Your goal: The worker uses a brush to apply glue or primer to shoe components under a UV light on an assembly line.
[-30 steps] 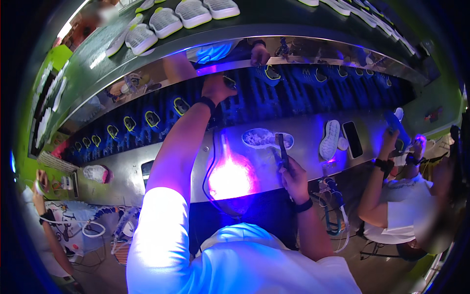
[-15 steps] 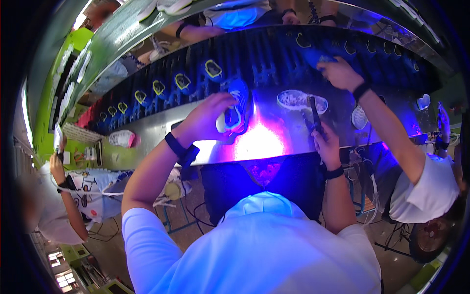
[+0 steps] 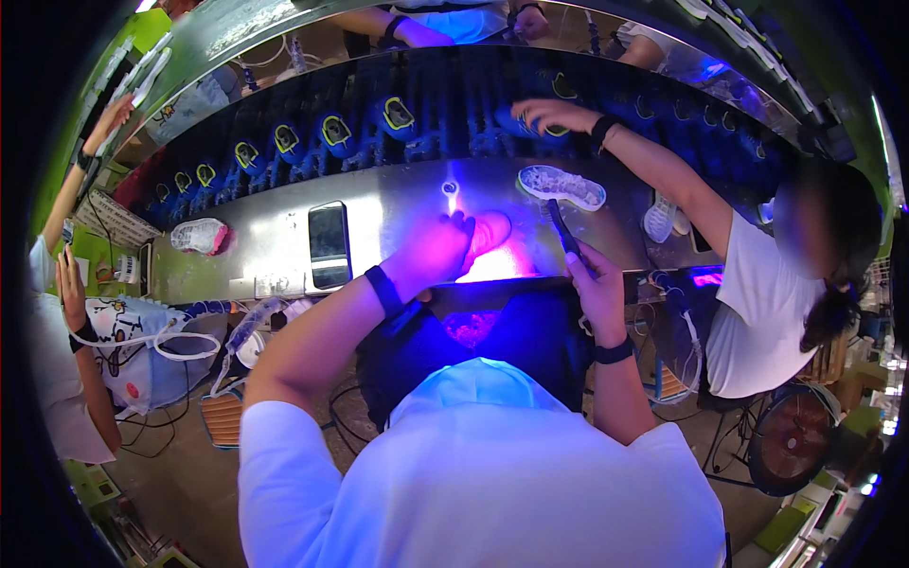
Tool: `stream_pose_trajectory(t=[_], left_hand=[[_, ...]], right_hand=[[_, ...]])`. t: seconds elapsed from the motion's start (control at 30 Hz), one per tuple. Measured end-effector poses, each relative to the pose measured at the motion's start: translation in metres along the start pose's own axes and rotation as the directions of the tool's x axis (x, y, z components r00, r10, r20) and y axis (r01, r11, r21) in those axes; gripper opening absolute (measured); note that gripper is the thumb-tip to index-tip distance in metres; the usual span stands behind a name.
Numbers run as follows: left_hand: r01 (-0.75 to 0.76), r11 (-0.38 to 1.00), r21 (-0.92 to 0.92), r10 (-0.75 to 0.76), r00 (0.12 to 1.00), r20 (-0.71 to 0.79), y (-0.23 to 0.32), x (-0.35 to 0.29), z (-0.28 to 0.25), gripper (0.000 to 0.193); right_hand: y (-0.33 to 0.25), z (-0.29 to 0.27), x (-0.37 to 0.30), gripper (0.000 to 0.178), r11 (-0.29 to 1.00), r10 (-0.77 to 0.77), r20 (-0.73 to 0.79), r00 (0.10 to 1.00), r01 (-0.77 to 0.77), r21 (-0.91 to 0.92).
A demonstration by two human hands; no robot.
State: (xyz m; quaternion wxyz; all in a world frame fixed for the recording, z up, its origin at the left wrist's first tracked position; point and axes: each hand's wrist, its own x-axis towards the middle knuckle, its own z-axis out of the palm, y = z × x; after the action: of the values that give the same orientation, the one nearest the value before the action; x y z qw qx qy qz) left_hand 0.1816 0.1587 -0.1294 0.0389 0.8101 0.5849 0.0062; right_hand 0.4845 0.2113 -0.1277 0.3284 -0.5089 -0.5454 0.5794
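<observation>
Under a bright violet-pink light, my left hand (image 3: 431, 254) is closed around a shoe (image 3: 490, 230). The hand hides most of that shoe, and only a rounded, pink-lit end shows past the fingers. In my right hand (image 3: 598, 284) is a brush with a long dark handle (image 3: 562, 227), gripped near its lower end. The brush's far end reaches the lower edge of a pale shoe sole (image 3: 578, 185) that lies on the metal bench, its inner face up and coated with something whitish. I cannot tell whether the brush touches it.
A conveyor (image 3: 454, 104) carrying blue shoes runs behind the metal bench (image 3: 379, 194). On the bench lie a phone (image 3: 329, 244), a pink-and-white sole (image 3: 201, 236) and another sole (image 3: 660, 218). A co-worker's hand (image 3: 554, 116) reaches over the conveyor from the right.
My left hand has brought the shoe down and turned it, uncovering the phone. The right hand still holds the brush near the sole. The co-worker's hand has moved left relative to the conveyor.
</observation>
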Motion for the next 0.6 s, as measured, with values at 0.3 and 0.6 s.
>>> stream_pose_trajectory(t=[0.3, 0.6], left_hand=[[-0.049, 0.835, -0.549, -0.197, 0.903, -0.381, 0.030, -0.042, -0.075, 0.071], [-0.310, 0.935, -0.170, 0.111, 0.714, -0.691, 0.055, -0.050, -0.084, 0.034]], right_hand=[[-0.053, -0.014, -0.022, 0.033, 0.998, -0.013, 0.080, 0.997, 0.007, 0.065], [-0.069, -0.003, -0.020, 0.033, 0.947, -0.282, 0.192, 0.940, 0.305, -0.104]])
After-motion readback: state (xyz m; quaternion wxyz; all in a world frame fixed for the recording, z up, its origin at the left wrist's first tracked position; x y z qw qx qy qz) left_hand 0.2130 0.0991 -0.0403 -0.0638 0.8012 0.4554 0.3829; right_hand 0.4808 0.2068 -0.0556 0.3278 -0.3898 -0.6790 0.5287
